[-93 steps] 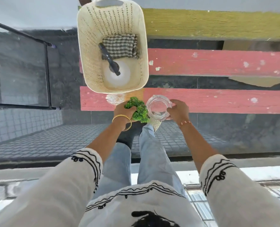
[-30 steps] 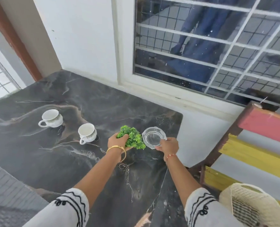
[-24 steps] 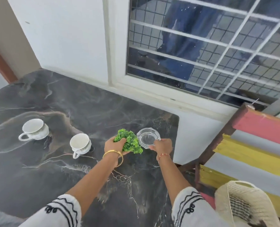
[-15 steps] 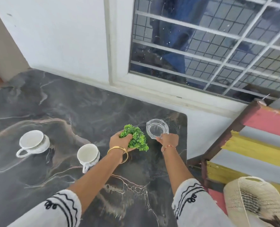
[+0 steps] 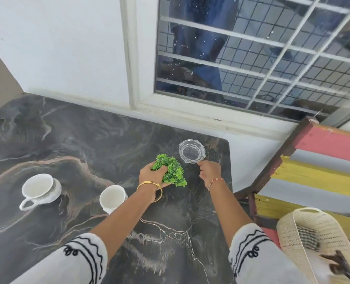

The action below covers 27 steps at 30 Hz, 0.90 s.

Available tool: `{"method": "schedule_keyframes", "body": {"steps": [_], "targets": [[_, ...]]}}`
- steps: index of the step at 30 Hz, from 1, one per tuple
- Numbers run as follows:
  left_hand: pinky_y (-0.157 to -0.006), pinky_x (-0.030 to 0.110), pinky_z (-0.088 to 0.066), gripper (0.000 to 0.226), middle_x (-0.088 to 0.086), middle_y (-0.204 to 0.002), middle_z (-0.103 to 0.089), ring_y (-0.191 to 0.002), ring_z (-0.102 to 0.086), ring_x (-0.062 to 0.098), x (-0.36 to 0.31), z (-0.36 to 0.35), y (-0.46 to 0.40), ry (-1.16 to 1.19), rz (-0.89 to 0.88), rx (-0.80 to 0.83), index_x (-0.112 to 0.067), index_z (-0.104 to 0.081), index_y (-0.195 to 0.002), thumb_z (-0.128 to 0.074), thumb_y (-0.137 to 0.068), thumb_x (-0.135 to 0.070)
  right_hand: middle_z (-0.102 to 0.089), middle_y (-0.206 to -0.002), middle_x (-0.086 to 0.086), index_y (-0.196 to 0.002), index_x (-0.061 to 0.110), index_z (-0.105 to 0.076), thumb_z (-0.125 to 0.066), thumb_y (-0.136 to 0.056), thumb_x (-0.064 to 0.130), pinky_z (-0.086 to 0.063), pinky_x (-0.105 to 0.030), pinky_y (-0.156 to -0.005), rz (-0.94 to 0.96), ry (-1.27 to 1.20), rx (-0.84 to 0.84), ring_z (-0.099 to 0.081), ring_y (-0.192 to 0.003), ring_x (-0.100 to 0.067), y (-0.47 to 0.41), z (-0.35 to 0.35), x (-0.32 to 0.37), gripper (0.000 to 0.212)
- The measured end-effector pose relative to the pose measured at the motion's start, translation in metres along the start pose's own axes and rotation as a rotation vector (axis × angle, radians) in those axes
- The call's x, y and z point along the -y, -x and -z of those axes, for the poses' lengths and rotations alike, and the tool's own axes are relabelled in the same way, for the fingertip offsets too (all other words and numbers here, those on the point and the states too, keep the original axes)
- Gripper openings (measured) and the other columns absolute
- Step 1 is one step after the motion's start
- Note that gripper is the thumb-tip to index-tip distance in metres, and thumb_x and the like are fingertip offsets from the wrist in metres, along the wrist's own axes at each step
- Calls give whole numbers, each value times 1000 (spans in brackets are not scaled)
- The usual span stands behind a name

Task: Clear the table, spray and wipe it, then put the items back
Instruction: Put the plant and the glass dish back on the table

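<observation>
Sleeves (image 5: pixel 77 261) fill the nearest edge of the view, and the dark marbled bench (image 5: pixel 53 136) runs out from them toward the white wall. Two white cups (image 5: pixel 39 188) stand on it to the left. Beyond the nearer cup the left hand (image 5: pixel 152 174) has its grip clenched on the green plant sprig (image 5: pixel 171 171), fingers buried in the leaves; whether the sprig touches the bench or hangs just above cannot be told, since the hand hides its base. Just right of it the right hand (image 5: pixel 210 171) sits at the near rim of the glass dish (image 5: pixel 192 151), which lies on the bench near the far right corner; its fingers curl, but whether they pinch the rim or have released it cannot be told. The dish lies just ahead of that hand, so the right hand is nearer to it. A woven basket (image 5: pixel 293 222) at lower right is cut off by the frame, its contents blurred
</observation>
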<state>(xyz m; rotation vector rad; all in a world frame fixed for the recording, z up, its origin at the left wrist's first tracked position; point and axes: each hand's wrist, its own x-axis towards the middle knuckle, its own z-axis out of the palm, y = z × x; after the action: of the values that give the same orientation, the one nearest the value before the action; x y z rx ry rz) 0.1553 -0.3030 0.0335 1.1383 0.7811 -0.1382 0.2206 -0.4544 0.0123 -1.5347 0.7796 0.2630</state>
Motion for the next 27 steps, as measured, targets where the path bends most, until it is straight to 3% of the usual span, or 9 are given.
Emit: {"method": "schedule_keyframes", "body": {"steps": [3,6,10,13,16,18,21,24,27], "targets": [[-74,44,-55,37,12,-106,-58,-92,-60,30,3,-2,14,14,-4,-11,-6,-55,-121,-58,-85,2,-51,-84,-6,-93,-6,-63,-59,-88,12,-40,-35,-71,108,248,44,-45,-78,-18,28,3,-5,19],[-74,43,-54,35,12,-104,-58,-91,-59,29,9,-3,35,14,-35,-25,-6,-56,-118,-59,-84,1,-49,-79,0,-93,12,-58,-56,-91,34,-39,-31,-73,84,206,212,-44,-76,-14,58,12,-8,22],[-54,35,-59,30,14,-101,-60,-84,-62,29,17,2,67,-68,-67,-49,-6,-58,-113,-60,-84,-6,-51,-75,0,-106,8,-61,-53,-88,51,-43,-29,-65,100,201,399,-47,-64,-13,85,17,-15,47],[-48,27,-56,30,11,-95,-62,-75,-63,24,17,10,86,-191,-152,-52,-8,-60,-112,-63,-82,-15,-67,-98,-4,-108,8,-64,-61,-80,54,-52,-37,-85,163,188,459,-64,-88,-19,103,14,-21,55],[-63,32,-56,24,7,-87,-64,-68,-61,17,10,18,108,-318,-287,-56,-16,-64,-101,-66,-80,-27,-69,-109,-12,-109,8,-65,-63,-85,43,-56,-43,-87,193,133,510,-68,-96,-24,123,12,-21,43],[-79,38,-57,20,6,-91,-68,-79,-63,18,3,26,120,-307,-345,-32,-24,-64,-95,-68,-78,-35,-69,-107,-12,-112,8,-64,-61,-88,37,-57,-39,-81,213,74,539,-68,-93,-24,137,10,-17,38],[-96,38,-49,33,5,-109,-67,-94,-61,18,-9,44,130,-230,-373,-1,-21,-64,-107,-64,-81,-41,-67,-101,-10,-110,6,-62,-57,-91,35,-54,-36,-71,249,38,526,-65,-85,-22,159,2,-12,35],[-101,35,-42,37,-5,-114,-59,-106,-54,16,-27,66,134,-140,-354,10,-21,-61,-116,-56,-86,-42,-68,-109,-16,-112,2,-63,-56,-92,36,-54,-41,-77,245,5,536,-66,-91,-27,178,-18,-9,40],[-102,43,-43,21,3,-123,-61,-115,-55,22,-46,100,128,-56,-325,40,-28,-63,-100,-58,-84,-42,-68,-108,-17,-112,2,-64,-57,-91,37,-53,-45,-82,239,15,546,-66,-94,-32,204,-49,-8,42]]}}
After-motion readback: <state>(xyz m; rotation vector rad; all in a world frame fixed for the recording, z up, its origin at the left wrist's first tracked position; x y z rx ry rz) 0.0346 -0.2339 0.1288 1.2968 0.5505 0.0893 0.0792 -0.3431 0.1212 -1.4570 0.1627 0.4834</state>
